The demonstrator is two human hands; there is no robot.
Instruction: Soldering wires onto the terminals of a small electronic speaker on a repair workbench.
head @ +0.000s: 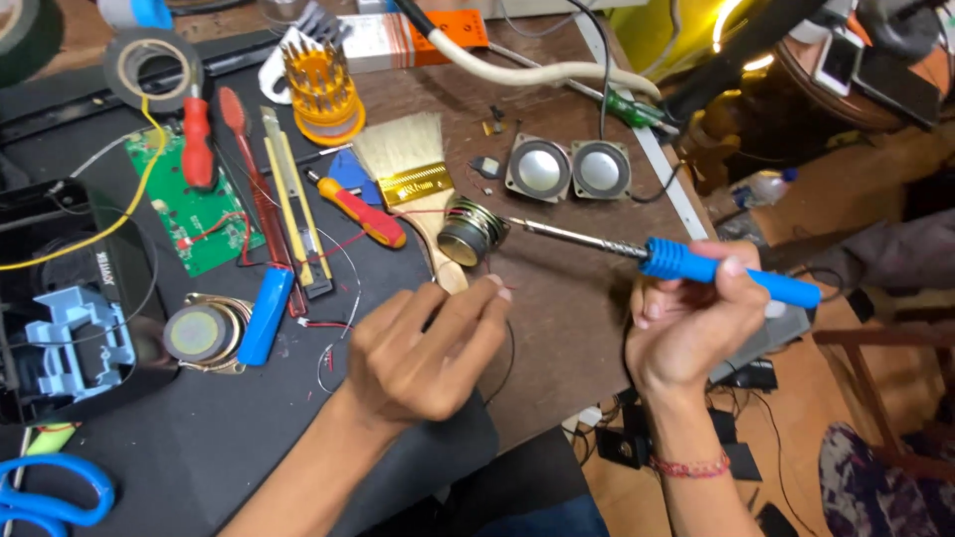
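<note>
Two bare arms reach up from the bottom of the view. One left hand (pixel 423 348) rests over the edge of the dark mat (pixel 229 438), with its fingers pinched together on a thin red wire (pixel 505 289). The wire is very small, so it may be only touching the fingertips. Just above that hand sits a small round speaker (pixel 470 229), tipped on its side on the brown table (pixel 557 328).

Off to the side, the right hand (pixel 691 323) is closed tight around the blue handle of a soldering iron (pixel 686 261). Its long metal tip points at the small round speaker and looks like it touches it. A red string bracelet (pixel 689 465) goes around that wrist.

Beside the speaker lies a paint brush (pixel 413 169) with pale bristles and a gold band. Two more speakers (pixel 569 169) sit side by side near it. On the mat are a red and yellow screwdriver (pixel 360 212), a green circuit board (pixel 189 209), a blue battery (pixel 266 315) and a flat round speaker (pixel 199 333). Blue scissors (pixel 50 497) peek in at the bottom corner.
</note>
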